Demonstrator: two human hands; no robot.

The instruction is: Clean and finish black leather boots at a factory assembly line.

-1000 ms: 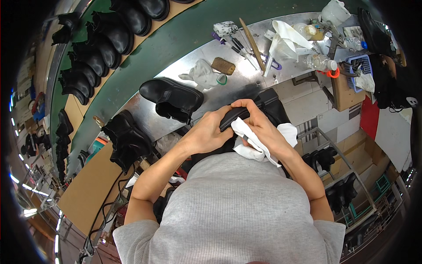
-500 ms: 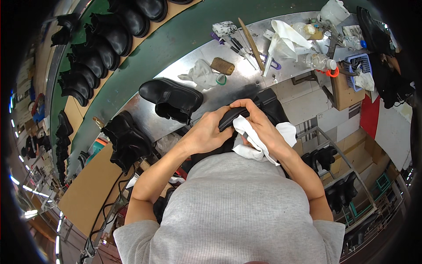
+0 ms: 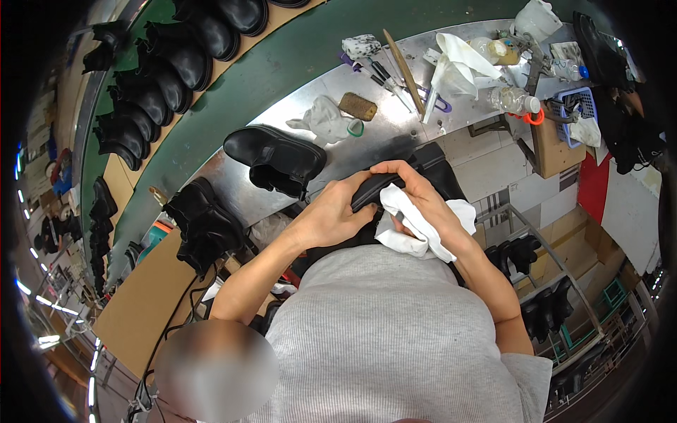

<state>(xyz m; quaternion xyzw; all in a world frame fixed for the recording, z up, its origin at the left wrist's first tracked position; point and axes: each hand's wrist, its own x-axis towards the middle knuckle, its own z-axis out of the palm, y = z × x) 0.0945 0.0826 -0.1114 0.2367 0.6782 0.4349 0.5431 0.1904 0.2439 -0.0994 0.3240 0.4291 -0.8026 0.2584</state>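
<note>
Close in front of my body, a black boot (image 3: pixel 368 189) is held between both hands. My left hand (image 3: pixel 340 213) grips its near left side, thumb pressed on it and fingers curled round the top. From the right, my right hand (image 3: pixel 416 190) curls over the same boot, its index finger reaching toward the left fingertips. A white cloth (image 3: pixel 412 236) hangs bunched under my right palm and wrist. Just beyond lies more black leather (image 3: pixel 431 169); whether it belongs to the same boot I cannot tell. Another black boot (image 3: pixel 275 158) lies on the metal bench ahead to the left.
On the metal worktop (image 3: pixel 282 113) sit a brown block (image 3: pixel 357 106), a crumpled plastic bag (image 3: pixel 328 118), a pointed wooden stick (image 3: pixel 403 70) and clear bottles (image 3: pixel 513 100). Black boots (image 3: pixel 166 60) line the green surface at far left. A metal rack (image 3: pixel 564 275) stands right.
The white cloth has shifted slightly right and down with my right hand. Both hands keep their grip on the boot. A blurred patch now covers the lower left.
</note>
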